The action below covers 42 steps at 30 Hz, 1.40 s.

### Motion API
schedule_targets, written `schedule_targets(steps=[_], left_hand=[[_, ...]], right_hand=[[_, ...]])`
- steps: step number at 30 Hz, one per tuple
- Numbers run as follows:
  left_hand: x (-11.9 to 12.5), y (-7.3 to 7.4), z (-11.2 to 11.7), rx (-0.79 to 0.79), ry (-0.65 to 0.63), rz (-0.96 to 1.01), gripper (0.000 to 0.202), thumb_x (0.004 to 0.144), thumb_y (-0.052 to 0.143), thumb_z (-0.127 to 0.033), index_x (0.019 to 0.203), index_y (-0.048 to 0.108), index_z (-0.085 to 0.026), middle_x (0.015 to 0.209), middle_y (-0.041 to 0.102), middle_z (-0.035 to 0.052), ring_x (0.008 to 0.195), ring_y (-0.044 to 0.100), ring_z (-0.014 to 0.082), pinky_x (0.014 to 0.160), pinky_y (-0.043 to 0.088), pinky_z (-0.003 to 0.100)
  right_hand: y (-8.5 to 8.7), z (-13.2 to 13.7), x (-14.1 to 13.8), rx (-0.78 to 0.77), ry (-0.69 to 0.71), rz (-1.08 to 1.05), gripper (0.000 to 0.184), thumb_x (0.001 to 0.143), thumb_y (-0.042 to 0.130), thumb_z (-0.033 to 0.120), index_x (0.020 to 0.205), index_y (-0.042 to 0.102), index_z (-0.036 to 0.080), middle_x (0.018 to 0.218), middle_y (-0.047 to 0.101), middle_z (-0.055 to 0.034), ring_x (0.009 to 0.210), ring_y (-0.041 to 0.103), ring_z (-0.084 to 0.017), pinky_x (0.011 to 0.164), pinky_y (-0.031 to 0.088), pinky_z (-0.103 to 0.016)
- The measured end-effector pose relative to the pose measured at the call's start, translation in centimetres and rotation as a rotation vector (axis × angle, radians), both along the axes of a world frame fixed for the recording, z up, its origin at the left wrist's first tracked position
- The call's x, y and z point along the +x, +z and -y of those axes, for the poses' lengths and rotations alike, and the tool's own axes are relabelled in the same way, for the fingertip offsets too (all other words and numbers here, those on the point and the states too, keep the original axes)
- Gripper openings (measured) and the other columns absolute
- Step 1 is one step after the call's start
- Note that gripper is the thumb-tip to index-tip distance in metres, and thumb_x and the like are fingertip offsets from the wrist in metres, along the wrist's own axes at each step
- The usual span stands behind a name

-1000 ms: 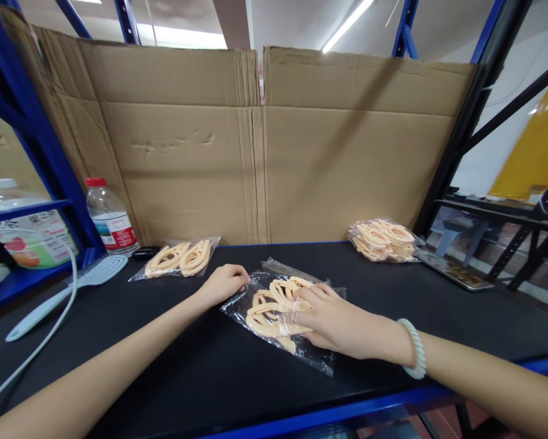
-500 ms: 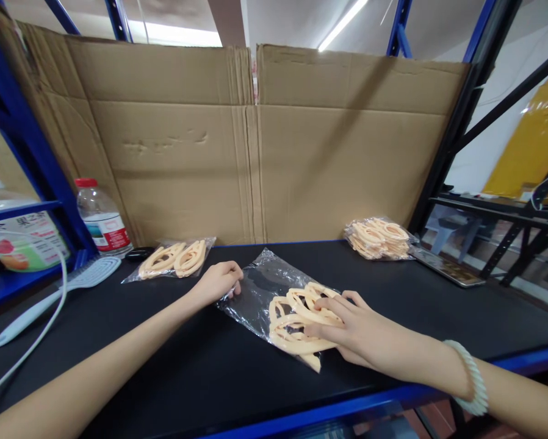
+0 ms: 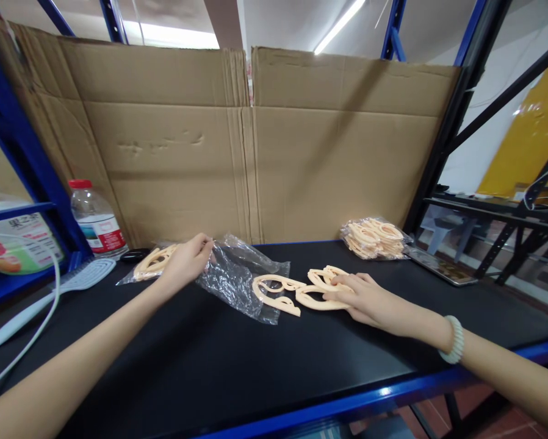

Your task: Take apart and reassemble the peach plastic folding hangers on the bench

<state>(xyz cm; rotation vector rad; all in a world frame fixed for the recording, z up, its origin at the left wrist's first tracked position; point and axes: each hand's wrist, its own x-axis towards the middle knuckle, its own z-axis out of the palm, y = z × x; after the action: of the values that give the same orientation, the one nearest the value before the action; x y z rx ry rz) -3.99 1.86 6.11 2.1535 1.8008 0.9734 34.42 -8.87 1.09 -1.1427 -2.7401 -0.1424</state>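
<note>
My left hand (image 3: 189, 262) pinches the edge of a clear plastic bag (image 3: 235, 283), which lies crumpled over the black table. Cream plastic pieces with curved, looped frames, which look like folding hangers (image 3: 310, 297), sit at the bag's right end. One half-open hanger (image 3: 261, 292) still overlaps the bag's mouth; the others are outside it. Fingers of my right hand (image 3: 370, 299) are closed over the right end of the hangers, pressing them near the table. Its fingertips are partly hidden.
A bagged pair of hangers (image 3: 152, 262) lies behind my left hand. A stack of bagged hangers (image 3: 374, 238) sits at the back right beside a phone-like flat object (image 3: 441, 267). A hairbrush (image 3: 86, 275), white cable (image 3: 52, 317) and bottle (image 3: 97, 219) stand left. Cardboard (image 3: 173, 158) walls the back.
My left hand has drawn the bag up and to the left, and it has slid off most of the hangers. My right hand stayed with the hangers, which now lie spread out.
</note>
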Motion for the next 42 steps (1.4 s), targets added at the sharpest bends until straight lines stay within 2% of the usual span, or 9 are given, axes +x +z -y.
schedule_targets(steps=[8,13,15,18,21,23,30,35,42], left_hand=[[-1.7,-0.5,-1.5,-0.036,0.045,0.046,0.023,0.082,0.04,-0.042,0.075,0.05,-0.022,0.074,0.069,0.0029,0.061,0.063,0.0201,0.056,0.045,0.028],[-2.4,-0.2,-1.6,-0.211,0.072,0.167,0.016,0.078,0.04,-0.036,0.074,0.047,-0.022,0.071,0.07,0.0037,0.053,0.063,0.0184,0.044,0.044,0.026],[-2.4,0.2,-1.5,-0.274,0.088,0.208,0.015,0.078,0.04,-0.033,0.072,0.047,-0.021,0.069,0.07,0.0046,0.05,0.062,0.0175,0.042,0.042,0.025],[-2.4,0.4,-1.6,-0.336,0.094,0.25,0.017,0.079,0.041,-0.033,0.071,0.048,-0.02,0.065,0.068,0.0054,0.045,0.059,0.0157,0.039,0.039,0.023],[-2.6,0.0,-1.9,-0.362,0.079,0.262,0.016,0.077,0.046,-0.032,0.072,0.052,-0.018,0.064,0.068,0.0047,0.042,0.056,0.013,0.037,0.036,0.021],[-3.0,-0.2,-2.1,-0.363,0.059,0.259,0.016,0.075,0.047,-0.031,0.077,0.055,-0.018,0.064,0.068,0.0036,0.04,0.055,0.0122,0.036,0.034,0.02],[-6.0,1.8,-2.3,-0.251,0.05,0.24,0.02,0.07,0.052,-0.023,0.083,0.063,-0.015,0.058,0.064,0.0023,0.042,0.056,0.0129,0.04,0.038,0.022],[-9.6,3.3,-2.6,-0.157,0.161,0.271,0.016,0.076,0.051,-0.023,0.085,0.058,-0.014,0.063,0.065,0.0016,0.047,0.052,0.0102,0.043,0.036,0.019],[-13.3,1.4,-4.0,-0.027,0.271,0.211,0.025,0.08,0.046,-0.042,0.079,0.049,-0.017,0.064,0.062,0.0041,0.052,0.056,0.0155,0.046,0.038,0.023]], right_hand=[[-0.6,-7.8,-1.1,-0.082,-0.074,-0.045,0.064,0.08,0.041,0.012,0.142,0.04,0.028,0.144,0.038,-0.0117,0.136,0.027,-0.031,0.102,0.028,-0.055],[0.5,-11.3,-3.3,-0.082,-0.111,-0.078,0.056,0.076,0.048,0.016,0.131,0.052,0.026,0.143,0.039,-0.0118,0.133,0.031,-0.033,0.103,0.025,-0.058],[1.0,-11.6,-4.8,-0.022,-0.093,-0.158,0.051,0.08,0.048,0.019,0.13,0.052,0.024,0.14,0.042,-0.012,0.131,0.034,-0.03,0.104,0.026,-0.055],[1.1,-11.0,-7.7,-0.036,0.082,-0.197,0.048,0.088,0.049,0.032,0.135,0.047,0.021,0.135,0.049,-0.011,0.128,0.041,-0.026,0.107,0.028,-0.045],[0.7,-10.2,-10.4,-0.127,0.157,-0.118,0.076,0.085,0.05,0.062,0.145,0.033,0.018,0.148,0.037,-0.014,0.137,0.028,-0.032,0.111,0.021,-0.047],[0.3,-9.9,-11.4,-0.153,0.139,-0.099,0.091,0.081,0.049,0.071,0.149,0.025,0.016,0.151,0.03,-0.0167,0.139,0.023,-0.035,0.111,0.02,-0.049],[0.4,-10.6,-11.1,-0.02,0.154,-0.128,0.065,0.089,0.046,0.06,0.141,0.04,0.022,0.13,0.053,-0.013,0.114,0.05,-0.028,0.1,0.034,-0.047],[-0.2,-11.5,-11.0,0.075,0.151,-0.091,0.054,0.094,0.042,0.053,0.138,0.043,0.022,0.124,0.055,-0.0119,0.106,0.053,-0.028,0.096,0.037,-0.051],[-0.9,-12.7,-11.7,0.136,0.104,-0.108,0.043,0.098,0.038,0.047,0.132,0.049,0.023,0.129,0.053,-0.0113,0.12,0.048,-0.026,0.106,0.027,-0.054]])
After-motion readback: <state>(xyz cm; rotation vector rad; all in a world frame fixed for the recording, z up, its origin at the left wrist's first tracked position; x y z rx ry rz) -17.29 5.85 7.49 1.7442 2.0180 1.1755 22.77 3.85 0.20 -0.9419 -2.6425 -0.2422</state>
